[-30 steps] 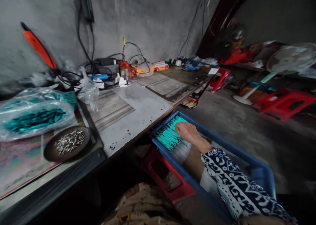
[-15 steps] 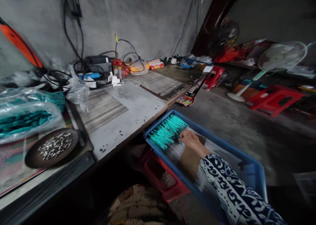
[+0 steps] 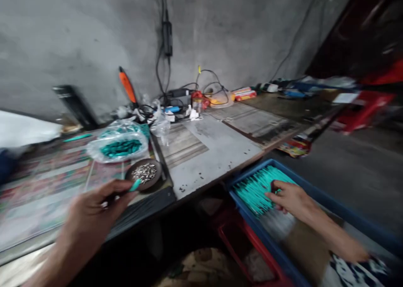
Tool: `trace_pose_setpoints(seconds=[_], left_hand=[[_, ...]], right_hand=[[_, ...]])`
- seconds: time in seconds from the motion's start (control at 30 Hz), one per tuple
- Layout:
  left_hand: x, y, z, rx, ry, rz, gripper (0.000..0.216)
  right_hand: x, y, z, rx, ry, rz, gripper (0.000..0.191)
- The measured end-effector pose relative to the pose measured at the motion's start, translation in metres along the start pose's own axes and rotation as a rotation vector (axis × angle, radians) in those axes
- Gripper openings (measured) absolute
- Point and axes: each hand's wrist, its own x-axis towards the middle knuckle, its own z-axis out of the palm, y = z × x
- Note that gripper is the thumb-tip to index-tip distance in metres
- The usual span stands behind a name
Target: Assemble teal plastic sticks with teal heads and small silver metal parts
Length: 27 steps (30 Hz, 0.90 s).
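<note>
Orange tool (image 3: 127,85) against the wall (image 3: 78,35); cables (image 3: 176,94) (black, tangled) nearby; red stool (image 3: 248,256) below.

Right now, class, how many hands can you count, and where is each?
2. The left hand hovers at the table edge beside the dark dish of metal bits, pinching a teal piece. The right hand rests on the teal sticks in the blue crate.

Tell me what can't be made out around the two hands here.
Head view throughout.
Left hand: motion-blurred; it covers most of the teal piece.
Right hand: tips sunk in the teal sticks, grip unclear.
Blue crate: cut off by the bottom edge.
Metal bits in the dish: too small to identify.
</note>
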Motion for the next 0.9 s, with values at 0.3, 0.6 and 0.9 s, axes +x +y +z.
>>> trace_pose_setpoints(seconds=[0.3, 0.6, 0.9], left_hand=[[-0.026, 0.043, 0.026, -0.542, -0.220, -0.243, 0.027], [-0.049, 0.033, 0.013, -0.889, -0.201, -0.424, 0.028], [-0.059, 0.019, 0.009, -1.047, -0.138, -0.506, 0.032]], right_hand=[[-0.042, -0.148, 0.071, 0.509, -0.555, -0.453, 0.034], [-0.089, -0.222, 0.112, 0.683, -0.871, -0.609, 0.034], [-0.108, -0.241, 0.139, 0.734, -0.820, -0.672, 0.036]])
